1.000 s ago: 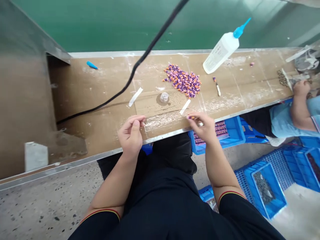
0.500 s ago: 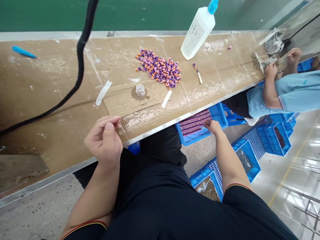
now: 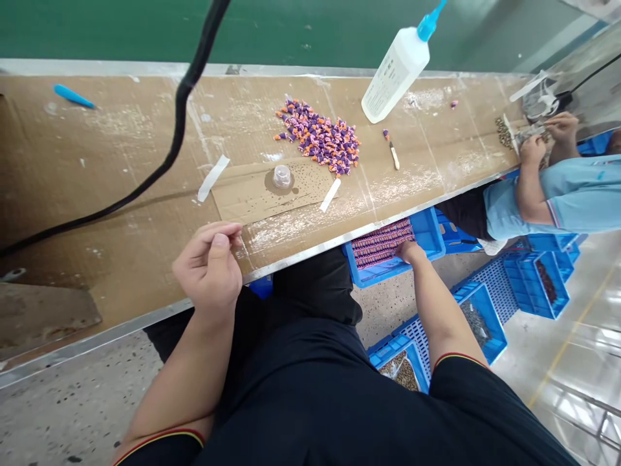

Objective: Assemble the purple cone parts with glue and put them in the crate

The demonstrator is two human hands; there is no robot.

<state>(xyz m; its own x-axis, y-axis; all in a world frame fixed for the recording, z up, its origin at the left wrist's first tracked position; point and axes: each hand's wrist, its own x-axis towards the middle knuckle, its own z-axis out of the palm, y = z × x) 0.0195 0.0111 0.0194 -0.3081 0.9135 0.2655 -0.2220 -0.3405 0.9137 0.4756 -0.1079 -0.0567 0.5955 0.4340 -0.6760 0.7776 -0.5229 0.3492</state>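
My left hand [image 3: 212,265] is raised over the table's front edge, its fingers curled and the fingertips pressed together; whatever they may hold is too small to make out. My right hand [image 3: 410,252] reaches into a blue crate [image 3: 429,236] below the table edge and touches rows of striped purple and pink pieces [image 3: 381,243]; its fingertips are partly hidden. On the table lies a pile of small purple and orange pieces [image 3: 323,137]. In front of it, a small clear cup [image 3: 282,177] stands on a taped cardboard sheet [image 3: 242,188].
A white bottle with a blue nozzle [image 3: 395,76], a small brush-like tool [image 3: 394,156] and a blue tool [image 3: 74,96] are on the table. A black cable [image 3: 180,110] hangs across the left. A co-worker in a light blue shirt [image 3: 582,194] sits at the right.
My right hand has moved slightly further in over the striped rows in the crate. The view has shifted a little, so the table items appear further right. My left hand keeps its pinched pose.
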